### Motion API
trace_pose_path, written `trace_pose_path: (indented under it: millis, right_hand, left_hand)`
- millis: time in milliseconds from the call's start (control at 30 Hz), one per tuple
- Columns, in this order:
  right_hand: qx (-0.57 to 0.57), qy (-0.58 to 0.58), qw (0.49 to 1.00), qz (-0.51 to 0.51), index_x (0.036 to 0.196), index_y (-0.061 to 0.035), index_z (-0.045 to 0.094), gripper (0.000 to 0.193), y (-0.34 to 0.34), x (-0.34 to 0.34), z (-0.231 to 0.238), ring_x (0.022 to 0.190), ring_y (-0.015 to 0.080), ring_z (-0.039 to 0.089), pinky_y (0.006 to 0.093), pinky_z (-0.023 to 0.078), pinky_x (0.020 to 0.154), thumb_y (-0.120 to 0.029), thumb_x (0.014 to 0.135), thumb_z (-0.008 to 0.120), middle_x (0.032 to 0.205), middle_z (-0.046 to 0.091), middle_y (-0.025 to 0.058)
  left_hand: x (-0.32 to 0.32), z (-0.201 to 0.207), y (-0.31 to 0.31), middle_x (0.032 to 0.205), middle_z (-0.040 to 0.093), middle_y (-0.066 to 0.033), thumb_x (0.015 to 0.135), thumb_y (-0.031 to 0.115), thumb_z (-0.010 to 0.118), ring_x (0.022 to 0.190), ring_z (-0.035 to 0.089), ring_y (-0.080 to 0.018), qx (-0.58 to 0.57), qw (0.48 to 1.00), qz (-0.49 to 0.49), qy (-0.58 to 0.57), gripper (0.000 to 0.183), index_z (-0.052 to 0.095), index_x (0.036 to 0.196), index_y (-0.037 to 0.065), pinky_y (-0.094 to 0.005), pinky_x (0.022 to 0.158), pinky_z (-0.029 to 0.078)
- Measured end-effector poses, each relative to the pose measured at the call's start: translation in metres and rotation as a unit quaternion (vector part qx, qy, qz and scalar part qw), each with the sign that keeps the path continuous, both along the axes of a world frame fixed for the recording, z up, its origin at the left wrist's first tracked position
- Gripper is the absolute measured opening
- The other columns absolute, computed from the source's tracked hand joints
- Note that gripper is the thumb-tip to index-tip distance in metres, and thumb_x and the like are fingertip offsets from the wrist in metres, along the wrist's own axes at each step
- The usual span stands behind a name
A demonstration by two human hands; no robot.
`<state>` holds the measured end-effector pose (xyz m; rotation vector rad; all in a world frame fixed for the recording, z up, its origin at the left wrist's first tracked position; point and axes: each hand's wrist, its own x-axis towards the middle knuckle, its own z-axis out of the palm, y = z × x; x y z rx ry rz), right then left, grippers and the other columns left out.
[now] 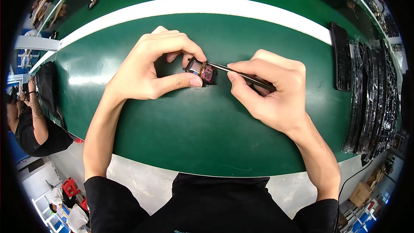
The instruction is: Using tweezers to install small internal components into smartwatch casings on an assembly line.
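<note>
We note the left hand (144,67) at centre frame, its thumb and forefinger closed on a small electronic module (201,70). The right hand (269,90), just right of centre, has its fingers (236,80) pinched shut on a pair of dark tweezers (241,74). The tweezers' long axis runs from lower right to upper left, and the tips meet the module at its upper right edge. The module therefore lies to the left of the right hand's fingers and directly between the left hand's fingertips; the left hand is the nearer. The module appears as a small dark frame with a pale glossy face and a red circuit board exposed at its right side. It is held just above the green desk (207,133). Along the right edge of the frame stands a row of black trays (371,99).
</note>
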<state>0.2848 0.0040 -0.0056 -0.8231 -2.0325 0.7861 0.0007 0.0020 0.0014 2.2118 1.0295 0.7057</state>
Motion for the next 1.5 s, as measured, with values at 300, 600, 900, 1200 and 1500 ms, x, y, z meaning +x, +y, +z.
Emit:
trace_pose_path:
  millis: [300, 600, 900, 1200, 1500]
  right_hand:
    - [-0.102, 0.038, 0.994, -0.024, 0.123, -0.0002, 0.073, 0.018, -0.006, -0.007, 0.003, 0.070, 0.0108, 0.064, 0.0282, 0.051, 0.061, 0.000, 0.105, 0.072, 0.093, 0.072, 0.0074]
    - [-0.026, -0.115, 0.993, -0.024, 0.125, -0.0043, 0.076, 0.050, -0.016, -0.024, 0.000, 0.087, 0.0264, 0.079, 0.0389, 0.061, 0.071, -0.026, 0.085, 0.095, 0.101, 0.072, 0.0084]
    - [0.036, -0.058, 0.997, -0.041, 0.102, -0.0047, 0.068, 0.038, -0.016, -0.007, 0.000, 0.079, 0.0376, 0.072, 0.0488, 0.058, 0.068, -0.031, 0.080, 0.085, 0.099, 0.067, 0.0119]
    - [0.185, 0.014, 0.965, -0.186, 0.103, -0.0059, 0.068, 0.040, -0.049, 0.114, 0.112, 0.075, 0.0221, 0.075, 0.0346, 0.060, 0.065, -0.025, 0.077, 0.092, 0.095, 0.070, 0.0064]
    - [0.071, -0.082, 0.789, -0.604, 0.095, -0.0072, 0.080, 0.041, -0.033, 0.327, 0.168, 0.083, 0.0269, 0.078, 0.0395, 0.062, 0.080, -0.044, 0.079, 0.087, 0.087, 0.078, 0.0102]
  left_hand:
    - [0.003, 0.002, -0.006, 0.088, 0.067, 0.0027, 0.069, 0.023, 0.102, 0.081, 0.053, -0.0146, -0.008, 0.999, 0.034, 0.005, 0.065, 0.081, 0.129, 0.011, -0.0326, 0.083, 0.040]
    - [-0.003, 0.015, -0.011, 0.100, 0.071, 0.0011, 0.071, 0.006, 0.084, 0.087, 0.054, -0.0172, -0.064, 0.998, 0.020, -0.005, 0.071, 0.071, 0.141, 0.013, -0.0354, 0.094, 0.043]
    - [0.005, 0.010, 0.003, 0.099, 0.075, -0.0051, 0.068, 0.003, 0.078, 0.080, 0.052, -0.0127, -0.162, 0.980, 0.023, -0.112, 0.065, 0.075, 0.134, 0.002, -0.0283, 0.079, 0.044]
    - [0.004, -0.003, 0.008, 0.103, 0.070, -0.0052, 0.086, -0.003, 0.074, 0.077, 0.052, -0.0078, -0.102, 0.984, 0.103, -0.100, 0.031, 0.076, 0.117, -0.001, -0.0254, 0.071, 0.042]
    - [0.018, 0.002, 0.061, 0.119, 0.065, -0.0037, 0.097, 0.006, 0.078, 0.092, 0.057, -0.0133, 0.032, 0.976, 0.204, -0.061, 0.023, 0.072, 0.120, 0.003, -0.0287, 0.076, 0.047]
